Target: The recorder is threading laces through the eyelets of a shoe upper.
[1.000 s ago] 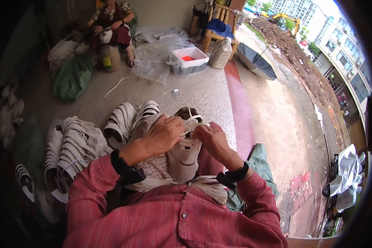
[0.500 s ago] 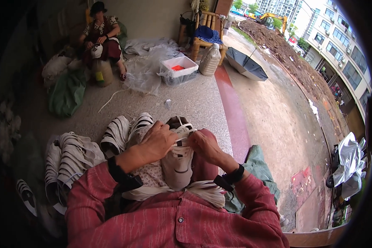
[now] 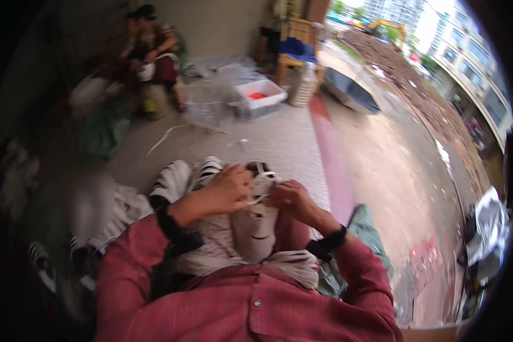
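Observation:
A white lace-up shoe (image 3: 253,231) rests upright on my lap, its heel toward me and its dark inside partly showing at the far end. White shoelace (image 3: 263,188) runs in a loose loop across the top of the shoe. My left hand (image 3: 232,188) is closed at the left side of the lacing, its fingers pinched on the lace. From the right, my right hand (image 3: 293,199) pinches the lace too, its fingertips close to the shoe. Motion blur hides the exact finger grip. Patterned cloth lies under the shoe.
White, dark-striped shoes (image 3: 174,179) stand to my left, with stacked white shoes (image 3: 128,208) beyond. Ahead are a white bin (image 3: 262,91), a plastic jug (image 3: 303,85), a bamboo chair (image 3: 296,31) and a seated person (image 3: 154,51). An umbrella (image 3: 352,91) lies at the right.
The whole view has swung, so the scene sits farther right and looks blurred. Both hands stay at the shoe's lacing, and the lace between them has changed shape. The seated person's pose differs.

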Demonstrator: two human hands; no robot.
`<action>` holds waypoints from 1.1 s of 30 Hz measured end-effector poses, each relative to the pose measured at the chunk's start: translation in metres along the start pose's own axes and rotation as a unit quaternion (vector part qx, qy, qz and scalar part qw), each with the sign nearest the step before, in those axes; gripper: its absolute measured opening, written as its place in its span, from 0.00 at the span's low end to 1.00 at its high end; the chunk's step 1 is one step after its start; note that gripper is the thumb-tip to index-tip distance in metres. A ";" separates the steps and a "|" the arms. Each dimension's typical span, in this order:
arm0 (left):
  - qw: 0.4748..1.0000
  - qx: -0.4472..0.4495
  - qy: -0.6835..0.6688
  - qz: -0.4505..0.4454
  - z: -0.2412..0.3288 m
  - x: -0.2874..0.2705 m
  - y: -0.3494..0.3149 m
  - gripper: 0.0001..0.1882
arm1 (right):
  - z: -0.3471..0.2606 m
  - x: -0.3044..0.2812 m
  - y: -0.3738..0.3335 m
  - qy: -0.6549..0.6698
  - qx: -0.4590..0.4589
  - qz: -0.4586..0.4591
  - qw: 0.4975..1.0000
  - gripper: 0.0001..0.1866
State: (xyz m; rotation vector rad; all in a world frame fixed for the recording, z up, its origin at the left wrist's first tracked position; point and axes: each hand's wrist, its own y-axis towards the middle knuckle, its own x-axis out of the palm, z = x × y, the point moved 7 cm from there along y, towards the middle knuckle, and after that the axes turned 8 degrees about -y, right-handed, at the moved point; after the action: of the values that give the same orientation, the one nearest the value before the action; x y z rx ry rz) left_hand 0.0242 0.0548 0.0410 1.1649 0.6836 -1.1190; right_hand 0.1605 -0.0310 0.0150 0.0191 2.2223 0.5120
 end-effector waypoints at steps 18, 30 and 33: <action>0.990 0.037 -0.020 0.136 -0.047 0.044 0.037 0.26 | 0.029 0.007 -0.019 -0.255 0.174 0.053 0.950 0.17; 0.915 -0.020 -0.400 0.051 -0.071 0.063 0.023 0.40 | 0.054 -0.024 -0.027 0.069 0.084 0.060 0.992 0.09; 0.868 -0.081 -0.490 0.002 -0.058 0.049 0.008 0.41 | 0.033 -0.010 -0.020 0.163 0.196 0.050 0.966 0.07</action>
State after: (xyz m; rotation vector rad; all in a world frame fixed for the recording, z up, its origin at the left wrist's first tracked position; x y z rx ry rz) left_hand 0.0547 0.0934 -0.0170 0.3331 -0.0316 -1.4243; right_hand 0.1942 -0.0399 -0.0037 0.2742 2.6251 0.1240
